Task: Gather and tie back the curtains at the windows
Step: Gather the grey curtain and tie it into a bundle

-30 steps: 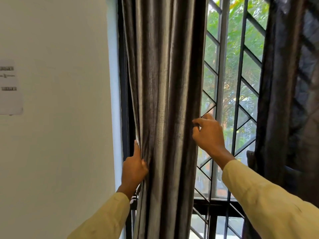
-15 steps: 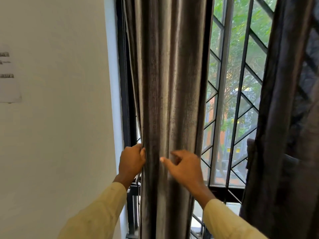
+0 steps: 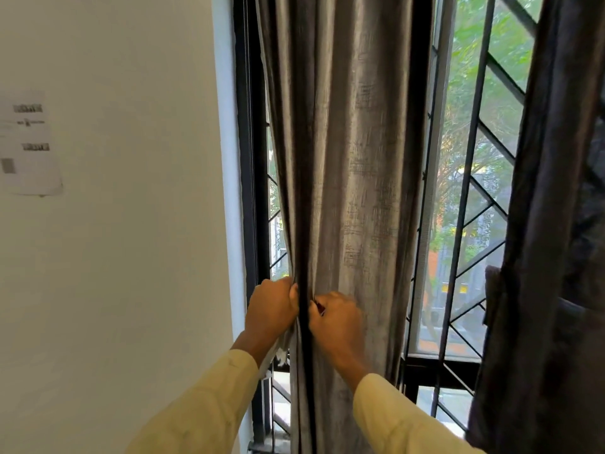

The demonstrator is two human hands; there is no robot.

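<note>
A grey shiny curtain (image 3: 353, 158) hangs in folds in front of the left part of a barred window (image 3: 465, 204). My left hand (image 3: 273, 309) grips the curtain's left edge at about waist height, fingers curled round the fabric. My right hand (image 3: 337, 319) sits just right of it, across a dark fold, with fingers curled into the cloth and pinching it. Both hands are close together, almost touching. A second, darker curtain (image 3: 550, 224) hangs at the right edge of the view.
A white wall (image 3: 131, 224) fills the left, with a printed paper sheet (image 3: 29, 145) stuck on it. The black window frame (image 3: 248, 158) runs beside the curtain. A diagonal metal grille covers the glass, with trees outside.
My right hand has come down from the curtain's right edge and across to the left, meeting my left hand. The curtain now bunches narrower toward the left. My left hand kept its hold.
</note>
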